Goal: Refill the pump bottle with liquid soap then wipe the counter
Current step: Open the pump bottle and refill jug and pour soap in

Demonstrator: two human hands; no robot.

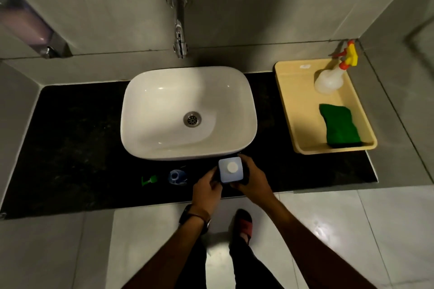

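Right now both hands are closing around a pale blue soap refill bottle (231,169) standing on the black tabletop (77,138), just in front of the white basin (187,112). The left hand (206,189) is cupping its left side, fingers (217,175) curled against the wall, while the right hand (252,177) is wrapping the right side and back; neither hand is holding anything else. Its white cap (232,167) is apparently sitting on top, so the step in hand is probably opening the refill.

To the left, the pump bottle (177,177) is standing open-mouthed on the tabletop, with what looks like its green pump head (148,180) lying beside it, apart from both hands.

Doing this well is mostly about a steady base: one hand should be pinning the body down while the other is working the cap, without squeezing the soft walls, or soap may be spurting out once the seal is giving way. The pump bottle's mouth looks narrow, so the pour will be needing a slow tilt close over it.

For the wiping, a green sponge (340,124) is lying in the yellow tray (291,105) on the right, near a spray bottle (328,77).
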